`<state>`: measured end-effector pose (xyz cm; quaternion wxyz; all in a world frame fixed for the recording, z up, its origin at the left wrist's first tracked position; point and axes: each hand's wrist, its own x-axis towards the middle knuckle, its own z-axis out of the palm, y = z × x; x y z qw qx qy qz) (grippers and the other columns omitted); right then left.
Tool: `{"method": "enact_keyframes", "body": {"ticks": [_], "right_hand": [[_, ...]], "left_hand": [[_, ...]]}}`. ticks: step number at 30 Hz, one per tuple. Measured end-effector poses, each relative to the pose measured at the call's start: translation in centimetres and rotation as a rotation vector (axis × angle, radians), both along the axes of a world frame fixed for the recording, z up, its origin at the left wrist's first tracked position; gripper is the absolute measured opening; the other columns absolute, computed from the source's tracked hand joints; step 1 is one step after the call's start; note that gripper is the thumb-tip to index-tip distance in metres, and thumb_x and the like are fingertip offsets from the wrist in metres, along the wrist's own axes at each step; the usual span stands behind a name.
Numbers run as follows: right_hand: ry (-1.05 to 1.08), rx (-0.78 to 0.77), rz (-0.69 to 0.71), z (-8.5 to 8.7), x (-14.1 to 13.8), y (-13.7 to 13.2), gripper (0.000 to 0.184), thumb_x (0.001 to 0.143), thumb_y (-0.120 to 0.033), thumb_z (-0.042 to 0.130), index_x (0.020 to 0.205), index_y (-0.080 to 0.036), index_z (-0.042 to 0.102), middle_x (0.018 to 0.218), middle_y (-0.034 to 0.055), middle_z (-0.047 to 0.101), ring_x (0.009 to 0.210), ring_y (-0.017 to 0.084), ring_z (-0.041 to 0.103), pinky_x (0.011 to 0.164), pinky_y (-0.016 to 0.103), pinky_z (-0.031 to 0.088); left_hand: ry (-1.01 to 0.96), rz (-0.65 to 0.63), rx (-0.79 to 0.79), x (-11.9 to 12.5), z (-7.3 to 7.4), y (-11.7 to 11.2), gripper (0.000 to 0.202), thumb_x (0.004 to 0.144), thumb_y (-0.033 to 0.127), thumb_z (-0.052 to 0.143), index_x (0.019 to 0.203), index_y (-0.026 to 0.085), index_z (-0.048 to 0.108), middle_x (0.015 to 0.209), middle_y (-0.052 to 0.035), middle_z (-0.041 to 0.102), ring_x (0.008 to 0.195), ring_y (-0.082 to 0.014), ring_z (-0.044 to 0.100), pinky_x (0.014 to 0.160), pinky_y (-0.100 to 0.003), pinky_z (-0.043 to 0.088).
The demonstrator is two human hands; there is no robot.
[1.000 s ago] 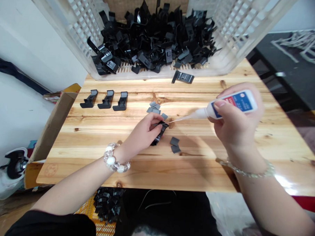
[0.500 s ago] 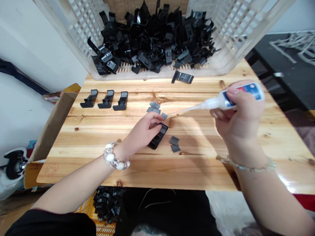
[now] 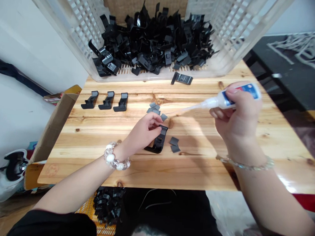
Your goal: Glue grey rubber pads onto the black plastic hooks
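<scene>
Left hand [image 3: 142,133] grips black clip [image 3: 158,143] steady on wooden table [image 3: 197,172], mid-frame; right hand [image 3: 238,118] firmly grips glue bottle [image 3: 242,91], nozzle held controlled, just above grey pads [image 3: 154,109].

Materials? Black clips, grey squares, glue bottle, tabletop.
Black clips: probably moulded plastic, semi-gloss, soft highlights along edges. Grey squares: matte, possibly rubber or foam; too small to tell. Glue bottle: white plastic, smooth, tapered nozzle. Tabletop: softwood, likely pine, with knots and grain; glare suggests a clear glossy finish.
</scene>
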<state>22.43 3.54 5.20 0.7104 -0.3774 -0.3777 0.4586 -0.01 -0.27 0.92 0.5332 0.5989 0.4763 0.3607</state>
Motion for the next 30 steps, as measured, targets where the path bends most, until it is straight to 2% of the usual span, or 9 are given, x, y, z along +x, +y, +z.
{"method": "enact_keyframes", "body": {"ticks": [6,9,12,15,19,22,26,30], "right_hand": [[-0.025,-0.018,-0.031,-0.1,0.2,0.1,0.015,0.063,-0.019,0.068,0.064,-0.02,0.053,0.047,-0.0078,0.042,0.036,0.005,0.028,0.033,0.021,0.016],[-0.022,-0.02,-0.042,-0.1,0.4,0.3,0.015,0.063,-0.019,0.07,0.063,-0.021,0.055,0.048,-0.0072,0.042,0.037,0.006,0.026,0.033,0.022,0.015],[-0.002,-0.023,-0.06,-0.3,0.7,0.7,0.016,0.063,-0.02,0.071,0.062,-0.023,0.056,0.048,-0.0066,0.042,0.038,0.007,0.025,0.033,0.023,0.013],[0.043,-0.026,-0.064,-0.6,0.9,1.2,0.019,0.063,-0.021,0.07,0.062,-0.022,0.052,0.048,-0.0078,0.041,0.036,0.006,0.023,0.034,0.023,0.012],[0.119,-0.093,-0.002,-1.2,1.2,1.8,0.025,0.061,-0.02,0.072,0.063,-0.021,0.046,0.045,-0.0111,0.038,0.034,0.004,0.019,0.034,0.021,0.01],[0.171,-0.119,0.032,-1.4,1.3,2.0,0.031,0.062,-0.022,0.073,0.061,-0.022,0.041,0.041,-0.0124,0.034,0.034,0.003,0.015,0.034,0.02,0.009],[0.194,-0.125,0.076,-1.4,1.2,1.7,0.031,0.064,-0.021,0.072,0.061,-0.021,0.041,0.04,-0.0122,0.034,0.034,0.002,0.017,0.034,0.019,0.01],[0.201,-0.143,0.085,-1.1,0.9,1.3,0.026,0.065,-0.019,0.07,0.063,-0.02,0.045,0.042,-0.0115,0.035,0.034,0.002,0.021,0.034,0.018,0.012]], "left_hand": [[-0.024,0.034,0.008,0.1,-0.1,0.2,0.018,0.077,0.008,0.058,0.088,0.02,0.049,0.082,0.0015,0.062,0.076,-0.0125,0.059,0.072,-0.028,0.043],[-0.072,0.06,0.007,0.1,-0.1,0.4,0.021,0.075,0.005,0.057,0.087,0.02,0.049,0.073,0.0043,0.059,0.067,-0.0102,0.054,0.064,-0.024,0.04],[-0.149,0.133,0.009,-0.5,0.4,1.1,0.021,0.073,0.006,0.058,0.086,0.02,0.049,0.068,0.006,0.057,0.06,-0.0087,0.05,0.06,-0.022,0.038],[-0.166,0.292,0.078,-2.0,1.4,2.5,0.023,0.07,0.009,0.062,0.088,0.02,0.051,0.068,0.0056,0.058,0.063,-0.0095,0.054,0.063,-0.022,0.041],[-0.078,0.505,0.117,-4.3,2.8,5.1,0.027,0.068,0.007,0.061,0.088,0.021,0.05,0.069,0.0052,0.058,0.062,-0.0106,0.055,0.063,-0.022,0.042],[-0.015,0.564,0.127,-5.0,3.2,7.3,0.027,0.068,0.005,0.059,0.086,0.021,0.047,0.065,0.0064,0.053,0.057,-0.01,0.051,0.061,-0.022,0.041],[0.087,0.624,0.11,-4.6,2.6,10.0,0.029,0.065,0.003,0.057,0.085,0.021,0.045,0.065,0.0061,0.05,0.056,-0.0113,0.05,0.059,-0.023,0.04],[0.18,0.642,0.07,-3.7,2.2,11.6,0.034,0.06,0.002,0.06,0.084,0.021,0.045,0.076,0.0,0.056,0.07,-0.0185,0.06,0.064,-0.029,0.046]]}}
